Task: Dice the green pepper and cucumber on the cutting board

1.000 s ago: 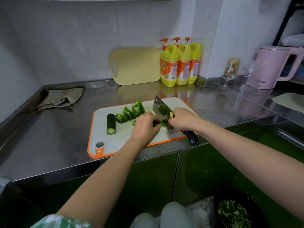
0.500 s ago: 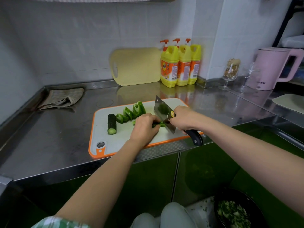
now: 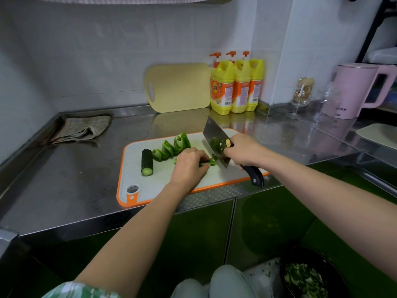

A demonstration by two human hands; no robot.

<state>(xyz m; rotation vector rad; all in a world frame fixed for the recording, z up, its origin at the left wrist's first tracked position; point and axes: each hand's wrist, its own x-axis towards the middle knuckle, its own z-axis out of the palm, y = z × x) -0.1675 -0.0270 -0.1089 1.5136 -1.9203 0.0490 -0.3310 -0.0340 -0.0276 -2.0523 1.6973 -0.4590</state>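
A white cutting board with an orange rim (image 3: 163, 186) lies on the steel counter. On its left part rests a dark cucumber piece (image 3: 147, 162), cut end toward me, and a row of green pepper pieces (image 3: 171, 147) lies behind it. My left hand (image 3: 189, 166) presses a green pepper strip (image 3: 211, 161) onto the board with curled fingers. My right hand (image 3: 242, 150) grips a cleaver (image 3: 217, 143) by its black handle. The blade stands against the strip's right end, just beside my left fingers, with green bits stuck to it.
A folded cloth (image 3: 81, 130) lies at the back left. A yellow board (image 3: 178, 87) and three yellow detergent bottles (image 3: 235, 84) stand against the wall. Glasses (image 3: 300, 95) and a pink kettle (image 3: 356, 91) stand at the right. A dark bowl of chopped greens (image 3: 307, 276) sits low at the right.
The cleaver has made small chopping moves at the pepper strip while my left hand kept holding it. The view has shifted slightly; the other pieces lie as before.
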